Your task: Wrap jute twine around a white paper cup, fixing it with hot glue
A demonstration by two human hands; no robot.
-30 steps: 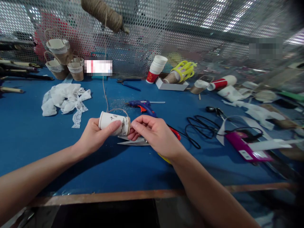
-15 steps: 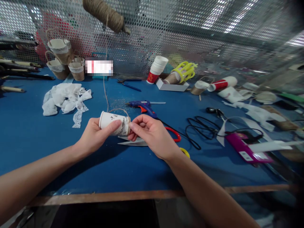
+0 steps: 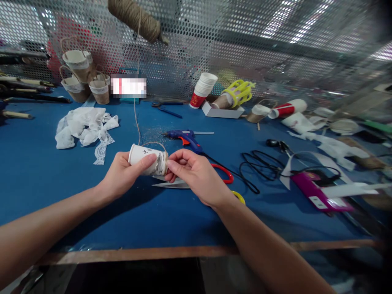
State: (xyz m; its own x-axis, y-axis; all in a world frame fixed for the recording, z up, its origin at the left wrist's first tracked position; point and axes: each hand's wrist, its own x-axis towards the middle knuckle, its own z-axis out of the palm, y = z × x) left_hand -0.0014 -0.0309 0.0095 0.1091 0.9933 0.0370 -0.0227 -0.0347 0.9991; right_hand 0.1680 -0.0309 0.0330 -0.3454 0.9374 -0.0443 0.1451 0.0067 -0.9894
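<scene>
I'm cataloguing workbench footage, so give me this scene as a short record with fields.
Left hand: holds white paper cup sideways
Right hand: fingertips at cup's wrapped end; exact grip unclear
Twine: runs from cup up toward spool
Beneath right hand: scissors, partly hidden
Beyond hands: glue gun on blue table
Left of cup: white lace, heaped

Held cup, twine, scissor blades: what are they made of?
Cup: likely paper, matte white, judging by the rolled rim and printed marks.
Twine: probably jute or similar, dull brown, fibrous-looking.
Scissor blades: metal, probably steel, given the grey sheen.
</scene>
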